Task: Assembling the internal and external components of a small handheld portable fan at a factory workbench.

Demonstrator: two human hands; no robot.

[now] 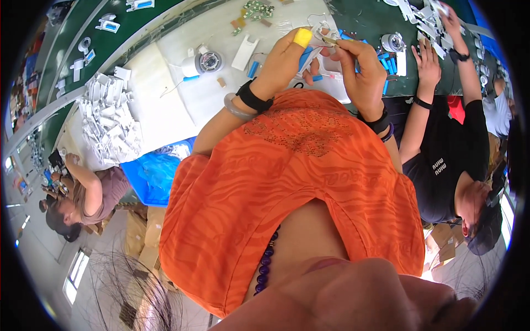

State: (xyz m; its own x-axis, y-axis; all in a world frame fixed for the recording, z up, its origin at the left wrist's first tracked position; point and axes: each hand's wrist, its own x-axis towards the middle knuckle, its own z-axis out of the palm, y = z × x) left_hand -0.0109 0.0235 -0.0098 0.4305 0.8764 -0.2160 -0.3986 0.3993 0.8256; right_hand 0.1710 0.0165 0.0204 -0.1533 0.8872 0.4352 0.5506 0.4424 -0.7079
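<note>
My left hand (286, 62), with yellow wrapping on its thumb, is closed around a small white plastic housing (314, 55) with a blue cylindrical cell and thin wires. Close against it, my right hand (360, 67) has thumb and forefinger pinched at the wires near the top of that housing. What sits between those fingertips is too small to make out. Left of my left hand lie a flat white plastic piece (244, 52) and a white round unit with a coiled middle (208, 62). A blue cell (191, 78) with a thin wire lies beside that unit.
Small green circuit boards (258, 11) lie at the far side. White plastic parts are heaped (110, 118) at the left, above a blue bin (149, 179). Several blue cells (389, 64) lie to the right, near a co-worker's hands (428, 63). Another person sits at the far left.
</note>
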